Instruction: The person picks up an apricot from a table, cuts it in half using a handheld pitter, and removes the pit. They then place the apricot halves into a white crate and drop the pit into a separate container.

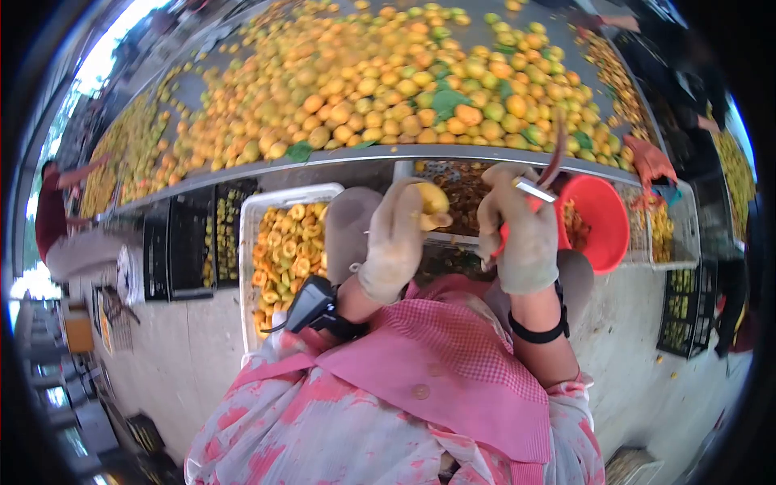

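Note:
My left hand, in a pale glove, is closed around a yellow apricot above the gap between my knees. Beside it my right hand, also gloved, grips a curved reddish-brown knife with a shiny flat part near the knuckles. The knife points up and away from me; its lower end is hidden by the fingers. A red bucket with orange pieces inside stands just right of my right hand. Left of my left hand, a white crate holds halved, pitted apricots.
Whole apricots with some green leaves cover the long table ahead, its metal edge close to my hands. Black crates stand at left, another black crate at right. A person works at far left.

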The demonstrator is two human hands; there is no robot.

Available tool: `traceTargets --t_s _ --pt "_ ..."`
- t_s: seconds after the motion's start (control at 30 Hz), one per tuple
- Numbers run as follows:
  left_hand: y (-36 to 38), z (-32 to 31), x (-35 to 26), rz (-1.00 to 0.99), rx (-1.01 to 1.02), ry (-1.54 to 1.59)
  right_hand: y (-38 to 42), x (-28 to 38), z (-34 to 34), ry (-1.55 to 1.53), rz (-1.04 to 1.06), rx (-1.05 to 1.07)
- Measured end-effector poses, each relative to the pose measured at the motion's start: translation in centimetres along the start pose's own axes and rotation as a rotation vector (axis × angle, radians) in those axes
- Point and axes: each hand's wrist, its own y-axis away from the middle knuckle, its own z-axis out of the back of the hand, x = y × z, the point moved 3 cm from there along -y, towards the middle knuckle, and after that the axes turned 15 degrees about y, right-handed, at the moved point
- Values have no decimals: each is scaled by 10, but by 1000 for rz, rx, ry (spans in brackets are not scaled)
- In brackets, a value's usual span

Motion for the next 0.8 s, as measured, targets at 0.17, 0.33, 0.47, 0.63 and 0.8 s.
traceTargets --t_s 0.17,0.33,0.47,0.63,0.8 --pt "-2 13 4 171 41 378 6 -33 -42 176 -124 172" --pt "46 8 31 926 90 672 0 -53 -45 148 -129 246" --pt "33 33 51 787 108 421 1 -58 -47 49 -259 322" --pt "57 73 90 1416 -363 753 -6 -72 -26 14 -396 295" --pt "105 113 129 1395 -446 435 -11 -94 16 1 -432 125"
